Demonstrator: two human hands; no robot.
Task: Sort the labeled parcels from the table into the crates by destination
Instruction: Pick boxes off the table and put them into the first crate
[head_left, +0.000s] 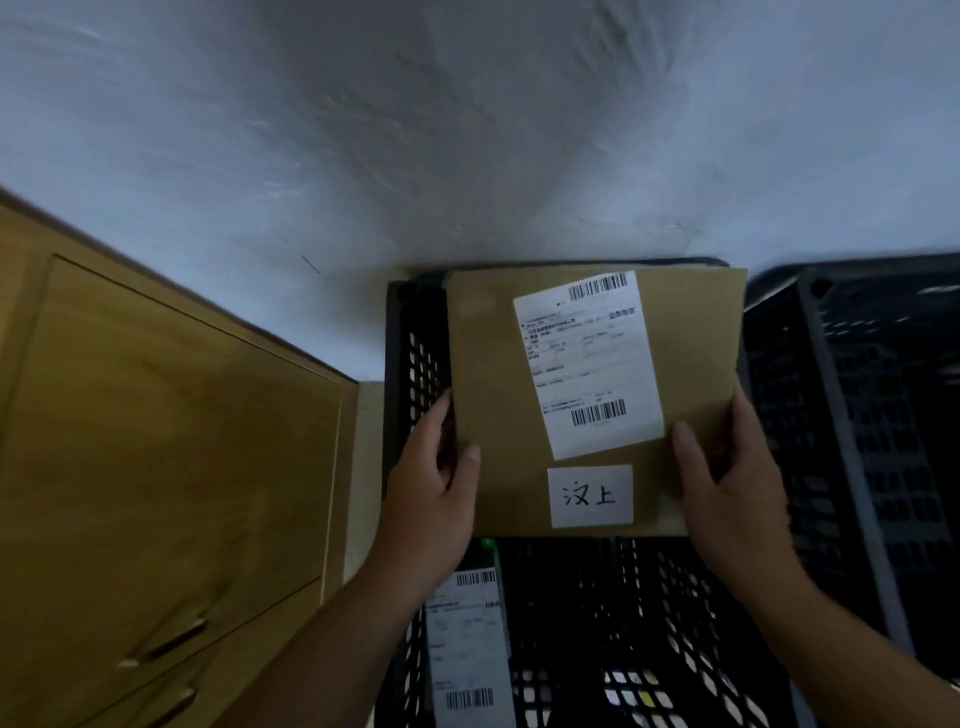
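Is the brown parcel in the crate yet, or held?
Held: left hand and right hand grip the brown parcel by its side edges over the black crate.

At centre frame you have a plain tan parcel (498, 364), its white label (587, 364) striped with black barcodes, plus a white tag (590, 495) with black handwriting. The crate (415, 353) below is black with a lattice of holes; the cabinet (156, 441) at left, honey-yellow wood; the wall (467, 130), pale grey.
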